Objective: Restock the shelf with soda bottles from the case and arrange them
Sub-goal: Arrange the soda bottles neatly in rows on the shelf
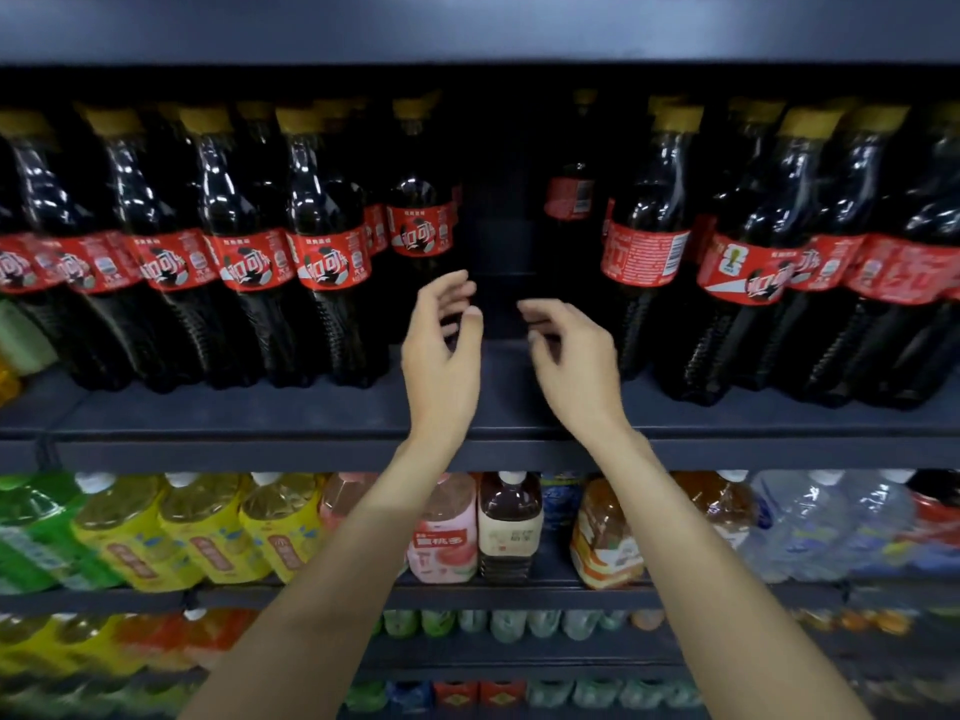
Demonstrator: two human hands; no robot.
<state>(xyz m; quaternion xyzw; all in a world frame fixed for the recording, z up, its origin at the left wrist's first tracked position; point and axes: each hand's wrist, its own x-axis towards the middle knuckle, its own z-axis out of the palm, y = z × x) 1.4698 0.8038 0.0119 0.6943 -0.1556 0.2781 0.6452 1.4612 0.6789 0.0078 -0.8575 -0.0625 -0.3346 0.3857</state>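
Note:
Dark cola bottles with red labels and yellow caps stand in rows on the dark shelf (467, 418). One row fills the left side (332, 252) and another the right (644, 252). Between them is a gap with one bottle set back on the left (421, 220) and one deep at the rear (569, 197). My left hand (441, 350) and my right hand (571, 356) hover in front of this gap, just above the shelf. Their fingers are loosely curled, and neither hand holds anything. The case is not in view.
The shelf above (467, 28) hangs low over the bottle caps. On the shelf below stand green, yellow, pink and brown drink bottles (509, 527) and clear water bottles (831, 522). Lower shelves hold smaller bottles and cans.

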